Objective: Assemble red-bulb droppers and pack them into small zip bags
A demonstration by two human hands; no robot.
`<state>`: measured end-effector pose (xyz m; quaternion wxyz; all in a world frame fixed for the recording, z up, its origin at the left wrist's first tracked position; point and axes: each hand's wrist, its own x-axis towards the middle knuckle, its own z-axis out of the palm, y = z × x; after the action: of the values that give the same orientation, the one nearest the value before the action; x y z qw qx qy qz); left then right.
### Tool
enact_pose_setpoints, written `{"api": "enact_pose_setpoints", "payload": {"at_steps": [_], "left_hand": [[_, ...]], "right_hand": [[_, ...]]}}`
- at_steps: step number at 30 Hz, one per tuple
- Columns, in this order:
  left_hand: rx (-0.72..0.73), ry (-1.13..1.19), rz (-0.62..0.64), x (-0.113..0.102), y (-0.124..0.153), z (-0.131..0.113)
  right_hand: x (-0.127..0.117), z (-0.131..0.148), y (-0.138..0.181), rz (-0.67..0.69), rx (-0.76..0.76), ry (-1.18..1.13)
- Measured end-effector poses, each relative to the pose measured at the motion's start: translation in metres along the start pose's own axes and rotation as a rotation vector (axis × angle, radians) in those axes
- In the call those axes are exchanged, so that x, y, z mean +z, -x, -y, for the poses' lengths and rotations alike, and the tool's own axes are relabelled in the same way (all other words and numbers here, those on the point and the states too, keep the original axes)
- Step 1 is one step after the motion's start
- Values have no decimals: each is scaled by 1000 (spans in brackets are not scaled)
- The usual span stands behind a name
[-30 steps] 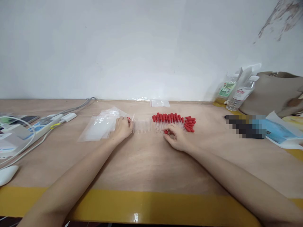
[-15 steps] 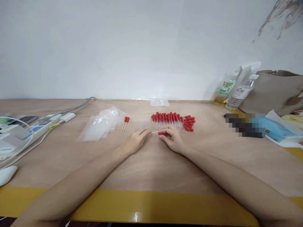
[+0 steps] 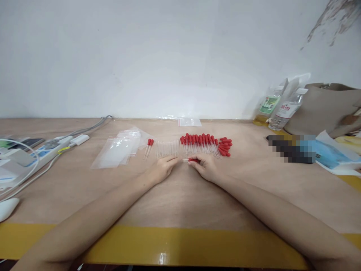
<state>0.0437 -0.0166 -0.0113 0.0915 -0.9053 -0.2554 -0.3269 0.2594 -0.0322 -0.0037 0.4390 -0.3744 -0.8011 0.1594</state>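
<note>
My left hand [image 3: 162, 168] and my right hand [image 3: 207, 167] meet at the middle of the wooden table [image 3: 180, 195]. Between them they pinch one dropper [image 3: 190, 160]: the right fingers grip its red bulb, the left fingertips hold the clear tube end. Just behind lies a row of clear tubes [image 3: 167, 148] and a row of red-capped droppers [image 3: 199, 143], with loose red bulbs [image 3: 225, 146] at its right end. Two finished droppers [image 3: 148, 147] lie to the left, beside a stack of clear zip bags [image 3: 118, 150].
A power strip with cables [image 3: 47, 150] and a white mouse [image 3: 7, 209] are at the left. Two plastic bottles [image 3: 278, 107], a beige bag [image 3: 324, 109] and blue papers [image 3: 329, 156] stand at the right. One small zip bag [image 3: 189, 122] lies by the wall.
My left hand left two droppers by the zip bags and moved right to meet the right hand. The right hand picked up a red bulb, now joined with a clear tube.
</note>
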Motion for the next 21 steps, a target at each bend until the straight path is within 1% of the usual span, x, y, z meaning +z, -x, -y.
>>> {"api": "enact_pose_setpoints", "payload": {"at_steps": [6,12,21], "left_hand": [[43,25,2,1,0,1],[52,-41,46,3,4,3],[43,-61,3,6,1,-5]], "right_hand": [[-4,7,1,25,-49,70],[-4,9,0,98,-105,103],[3,3,-2,137,-122,141]]}}
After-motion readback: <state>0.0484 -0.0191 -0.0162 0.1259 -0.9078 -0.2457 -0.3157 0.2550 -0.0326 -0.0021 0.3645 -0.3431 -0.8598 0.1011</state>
